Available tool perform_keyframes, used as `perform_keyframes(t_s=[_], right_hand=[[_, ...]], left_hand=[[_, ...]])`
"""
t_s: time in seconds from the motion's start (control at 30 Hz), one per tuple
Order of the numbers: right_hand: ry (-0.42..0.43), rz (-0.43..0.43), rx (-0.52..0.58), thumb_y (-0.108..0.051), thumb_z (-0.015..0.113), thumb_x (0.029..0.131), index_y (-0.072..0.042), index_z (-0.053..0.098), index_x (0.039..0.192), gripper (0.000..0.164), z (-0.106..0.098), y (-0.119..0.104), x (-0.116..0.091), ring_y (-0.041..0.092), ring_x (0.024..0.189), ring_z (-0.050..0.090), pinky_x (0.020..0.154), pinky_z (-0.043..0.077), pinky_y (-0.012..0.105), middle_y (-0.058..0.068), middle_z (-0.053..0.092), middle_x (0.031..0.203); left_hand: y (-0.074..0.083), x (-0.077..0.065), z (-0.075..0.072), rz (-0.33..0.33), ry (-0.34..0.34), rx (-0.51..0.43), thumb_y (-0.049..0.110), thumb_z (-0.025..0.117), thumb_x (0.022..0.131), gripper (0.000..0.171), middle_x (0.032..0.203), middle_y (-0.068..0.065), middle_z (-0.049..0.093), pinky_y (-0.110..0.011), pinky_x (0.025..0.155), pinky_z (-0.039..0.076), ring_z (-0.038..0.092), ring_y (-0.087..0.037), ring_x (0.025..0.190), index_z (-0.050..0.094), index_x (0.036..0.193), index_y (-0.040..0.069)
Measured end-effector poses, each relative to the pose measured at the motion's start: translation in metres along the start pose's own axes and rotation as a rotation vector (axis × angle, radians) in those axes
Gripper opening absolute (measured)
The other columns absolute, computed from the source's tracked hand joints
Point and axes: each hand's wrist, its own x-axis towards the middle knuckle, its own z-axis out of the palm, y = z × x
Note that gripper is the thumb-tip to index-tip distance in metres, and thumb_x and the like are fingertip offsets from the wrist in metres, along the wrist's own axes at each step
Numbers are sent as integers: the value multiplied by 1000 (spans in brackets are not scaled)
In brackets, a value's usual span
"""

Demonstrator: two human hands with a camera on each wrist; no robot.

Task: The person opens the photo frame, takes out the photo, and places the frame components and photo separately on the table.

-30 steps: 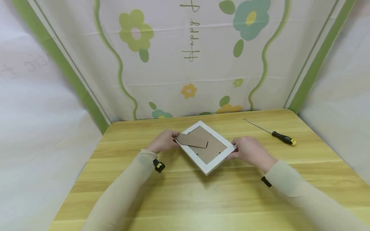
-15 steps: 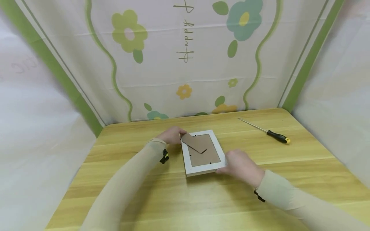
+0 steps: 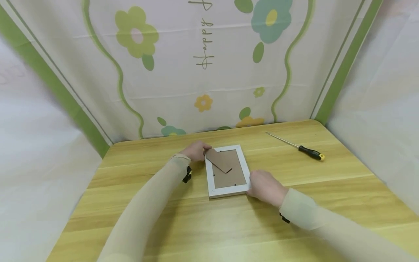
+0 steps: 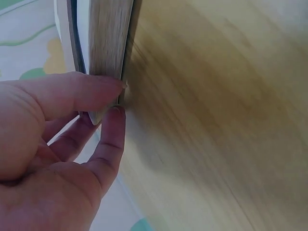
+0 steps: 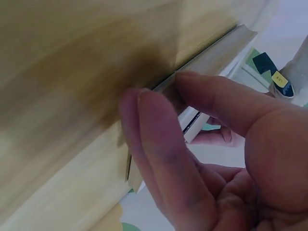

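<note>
Since the earlier head views, the picture frame [image 3: 234,167] has swung from a diamond stance to nearly square with you, and it now appears to lie back-up on the wooden tabletop [image 3: 209,229]. Your right hand [image 3: 266,187] has shifted round to its near right corner; your left hand [image 3: 196,151] has stayed by the far left one. The brown easel stand [image 3: 217,159] slants over the backing board [image 3: 229,179], and the screwdriver [image 3: 309,152] lies well apart to the right. For your work, this probably means the turning is nearly done and the back is within reach.

From the left wrist, your thumb lies across the bare wooden side, a fingertip close below it: a narrow pinch at the corner.

From the right wrist, your thumb presses one side while two fingers come round the other, holding the corner between them; the corner itself is hidden. Whether either grip is loosening, you cannot tell.
</note>
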Motion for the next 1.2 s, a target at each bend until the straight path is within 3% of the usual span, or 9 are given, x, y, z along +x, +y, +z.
perform_keyframes(t_s=[0.23,0.4,0.5,0.67,0.77,0.9,0.97,1.13,1.2], right_hand=[[-21,-33,-77,-10,86,74,3,62,79,28,-5,-1,6,17,57,48,52,45,30,4,53,66],[-26,-19,-67,-10,86,74,3,62,80,27,-6,-1,4,17,57,49,52,46,30,4,55,67],[-28,-8,-68,-11,85,75,2,62,81,27,-7,-1,2,17,58,49,53,46,31,4,55,68],[-51,-8,-58,-14,84,77,1,64,83,26,-9,0,1,16,58,49,54,46,30,3,56,68],[-98,-9,-35,-19,82,79,-1,66,84,24,-14,6,2,16,60,51,57,48,32,4,60,72],[-158,-14,-26,-27,75,87,3,70,102,35,-32,23,0,24,76,64,78,54,46,15,70,97],[-180,-14,-23,-30,70,91,7,66,116,45,-44,34,-2,24,79,68,85,53,51,15,72,100],[-190,-19,9,-30,61,98,13,59,125,50,-76,62,-1,15,65,67,75,57,46,1,70,78],[-170,-18,28,-30,60,99,13,59,126,50,-88,75,0,16,67,68,72,57,45,2,72,80]], left_hand=[[3,2,-1,30,30,66,-17,55,83,64,142,-12,55,-27,66,40,52,-23,104,53,143,6],[4,1,0,25,47,75,-18,56,83,63,139,-11,57,-29,75,43,54,-19,111,56,141,6],[6,3,2,40,57,124,-17,56,84,61,137,-11,59,-28,90,47,55,-20,120,56,140,5],[8,1,7,62,63,192,-16,49,90,58,142,-15,53,-35,107,40,49,-28,131,47,146,1],[8,-9,8,83,71,192,-12,45,95,55,148,-16,47,-37,111,34,42,-30,137,43,149,2],[8,-33,2,148,94,154,5,50,102,48,152,-15,41,-43,114,30,35,-31,141,44,149,5],[8,-47,0,177,98,124,17,56,102,50,153,-16,39,-46,115,29,33,-33,142,44,150,7],[9,-75,4,227,86,100,37,66,96,68,155,-20,33,-49,114,28,30,-36,142,41,152,9],[9,-82,11,246,71,120,41,69,93,74,155,-22,33,-49,114,29,31,-37,142,39,152,8]])
